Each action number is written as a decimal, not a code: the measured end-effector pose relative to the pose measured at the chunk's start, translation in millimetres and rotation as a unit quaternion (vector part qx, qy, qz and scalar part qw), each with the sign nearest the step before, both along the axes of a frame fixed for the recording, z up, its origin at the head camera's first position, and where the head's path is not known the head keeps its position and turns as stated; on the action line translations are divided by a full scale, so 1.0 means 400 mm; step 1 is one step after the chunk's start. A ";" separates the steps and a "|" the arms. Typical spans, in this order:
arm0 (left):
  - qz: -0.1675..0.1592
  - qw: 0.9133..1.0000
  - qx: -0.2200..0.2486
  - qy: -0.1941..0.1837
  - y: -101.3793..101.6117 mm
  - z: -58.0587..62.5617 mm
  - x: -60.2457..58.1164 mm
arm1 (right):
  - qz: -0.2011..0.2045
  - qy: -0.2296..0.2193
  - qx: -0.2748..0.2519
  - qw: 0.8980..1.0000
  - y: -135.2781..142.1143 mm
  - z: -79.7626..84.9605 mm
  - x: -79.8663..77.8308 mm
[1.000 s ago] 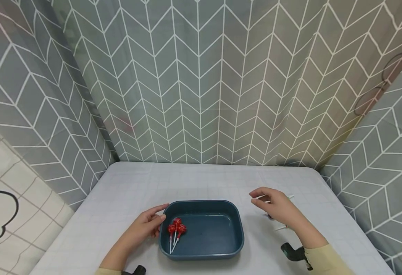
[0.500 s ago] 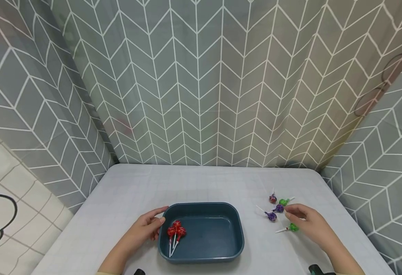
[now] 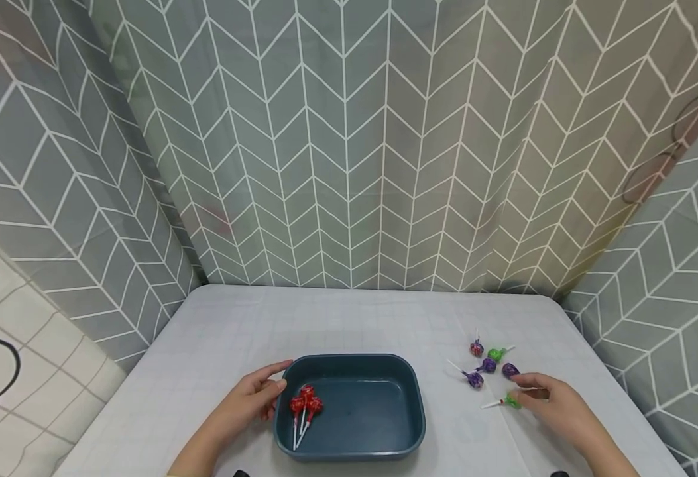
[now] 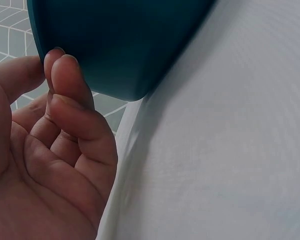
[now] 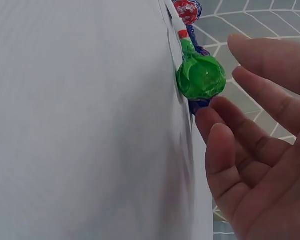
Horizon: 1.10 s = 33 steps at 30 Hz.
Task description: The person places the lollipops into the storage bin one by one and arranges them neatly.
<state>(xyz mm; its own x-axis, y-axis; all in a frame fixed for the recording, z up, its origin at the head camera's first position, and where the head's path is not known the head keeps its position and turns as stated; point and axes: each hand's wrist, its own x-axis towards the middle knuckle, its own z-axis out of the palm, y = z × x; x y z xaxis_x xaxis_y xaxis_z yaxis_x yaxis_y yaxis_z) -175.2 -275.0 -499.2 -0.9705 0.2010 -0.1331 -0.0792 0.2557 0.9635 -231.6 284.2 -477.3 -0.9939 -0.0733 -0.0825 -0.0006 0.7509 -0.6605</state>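
A dark blue rectangular tray [image 3: 349, 456] sits on the table, with 3 red-wrapped lollipops [image 3: 306, 400] lying together at its left end. My left hand [image 3: 247, 397] grips the tray's left side, its thumb at the rim; the left wrist view shows curled fingers [image 4: 72, 85] against the outer wall. At the right, my right hand [image 3: 557, 401] reaches over a green lollipop [image 5: 202, 77]. In the right wrist view its thumb and fingers stand apart around the wrapper, fingertips very near it. Whether they touch it, I cannot tell. A purple lollipop [image 3: 509, 370] lies just beyond the fingertips.
More lollipops lie on the table right of the tray: another green one [image 3: 496, 355], a red-and-purple one [image 3: 476, 348] and two purple ones [image 3: 474, 380]. White cloth covers the table [image 3: 349, 318]. Patterned curtains [image 3: 349, 146] hang behind and at both sides.
My right hand has moved right and down from beside the tray to the loose lollipops, then a little nearer the front green one. More lollipops are uncovered. My left hand stays at the tray.
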 end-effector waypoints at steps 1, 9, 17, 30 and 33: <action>-0.001 1.000 0.001 0.000 0.001 0.001 0.001 | 0.002 -0.001 0.001 1.000 0.000 -0.001 0.002; 0.004 1.000 0.000 -0.001 0.001 -0.003 0.004 | 0.038 0.015 0.005 0.999 -0.004 -0.005 0.014; 0.011 1.000 -0.007 -0.005 -0.001 -0.005 0.001 | 0.040 0.024 0.036 0.998 -0.009 -0.010 0.008; 0.015 1.000 -0.004 -0.005 0.004 -0.004 -0.003 | -0.001 0.013 -0.012 1.000 0.001 0.002 0.010; 0.013 1.000 0.000 -0.004 0.004 -0.003 -0.002 | -0.003 0.006 -0.026 1.000 -0.002 0.009 0.012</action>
<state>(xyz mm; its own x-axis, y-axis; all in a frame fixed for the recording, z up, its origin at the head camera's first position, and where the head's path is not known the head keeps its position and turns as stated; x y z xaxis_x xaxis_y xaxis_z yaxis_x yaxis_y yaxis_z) -176.1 -273.4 -500.3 -0.9742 0.1759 -0.1412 -0.0937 0.2536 0.9628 -226.7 283.5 -473.8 -0.9953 -0.0705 -0.0669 -0.0038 0.7154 -0.6987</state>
